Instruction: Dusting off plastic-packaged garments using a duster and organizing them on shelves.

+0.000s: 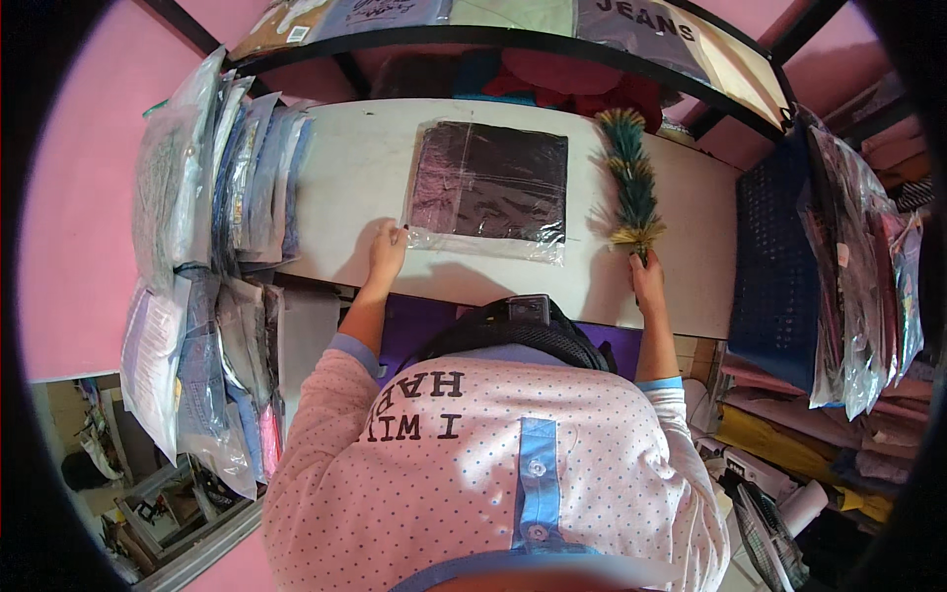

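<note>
A dark folded cloth in a clear plastic bag (493, 183) lies flat on the white tabletop in front of me. At the bag's near left corner is my left hand (388, 251), its fingers closed on the plastic edge. To the right of the bag, my right hand (648, 278) grips the handle end of a feather duster (631, 173). The duster has green and yellowish feathers and points away from me, apart from the bag.
Plastic-wrapped clothes (187, 187) hang in a row along the table's left side. A blue perforated basket (774, 266) stands at the right edge, with bagged garments (863, 266) beyond it. Across the back runs a black-framed shelf (493, 39) holding packed clothes. A fan (764, 533) is at lower right.
</note>
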{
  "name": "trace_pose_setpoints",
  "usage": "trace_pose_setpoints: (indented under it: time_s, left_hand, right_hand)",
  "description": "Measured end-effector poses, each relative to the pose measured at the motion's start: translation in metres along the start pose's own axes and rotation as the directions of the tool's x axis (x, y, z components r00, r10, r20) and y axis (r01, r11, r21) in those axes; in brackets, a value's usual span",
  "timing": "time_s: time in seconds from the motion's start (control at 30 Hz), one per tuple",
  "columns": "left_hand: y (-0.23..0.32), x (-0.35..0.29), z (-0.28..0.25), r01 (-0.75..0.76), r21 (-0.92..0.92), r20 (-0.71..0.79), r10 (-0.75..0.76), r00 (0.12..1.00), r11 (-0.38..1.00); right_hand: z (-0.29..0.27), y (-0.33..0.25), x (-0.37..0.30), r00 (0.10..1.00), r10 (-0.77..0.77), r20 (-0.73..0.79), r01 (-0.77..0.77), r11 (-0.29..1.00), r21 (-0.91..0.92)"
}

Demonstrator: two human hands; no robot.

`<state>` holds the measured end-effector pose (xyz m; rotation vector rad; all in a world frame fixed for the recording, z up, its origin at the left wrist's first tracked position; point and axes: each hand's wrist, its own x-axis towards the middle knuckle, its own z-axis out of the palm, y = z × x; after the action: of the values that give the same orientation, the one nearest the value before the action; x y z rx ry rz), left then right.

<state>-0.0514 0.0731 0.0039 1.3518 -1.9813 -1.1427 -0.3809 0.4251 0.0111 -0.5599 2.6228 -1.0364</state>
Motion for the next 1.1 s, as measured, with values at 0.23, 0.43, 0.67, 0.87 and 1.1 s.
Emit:
trace_pose_setpoints:
  time_s: [0.23,0.43,0.67,0.87,1.1]
  left_hand:
    - [-0.022,0.015,-0.01,0.375,0.095,0.427,-0.378,0.822,0.922]
    - [-0.022,0.038,-0.024,0.235,-0.119,0.202,-0.208,0.957,0.965]
    - [-0.061,0.031,-0.035,0.066,-0.4,0.189,0.011,0.982,0.914]
    - [-0.034,0.017,-0.021,-0.234,-0.089,-0.037,0.232,0.972,0.968]
    - [-0.043,0.013,-0.031,-0.404,0.105,-0.066,0.411,0.909,0.909]
  right_hand:
    - [0.046,-0.061,-0.051,0.925,-0.35,0.149,0.348,0.936,0.043]
    - [0.048,-0.09,-0.037,0.931,-0.307,0.199,0.348,0.91,-0.226]
    - [0.052,-0.125,-0.039,0.739,-0.638,0.214,0.658,0.753,-0.026]
    - [0.074,-0.129,-0.039,0.853,-0.463,0.24,0.512,0.83,-0.22]
    - [0.072,-0.143,-0.047,0.809,-0.473,0.35,0.575,0.762,-0.299]
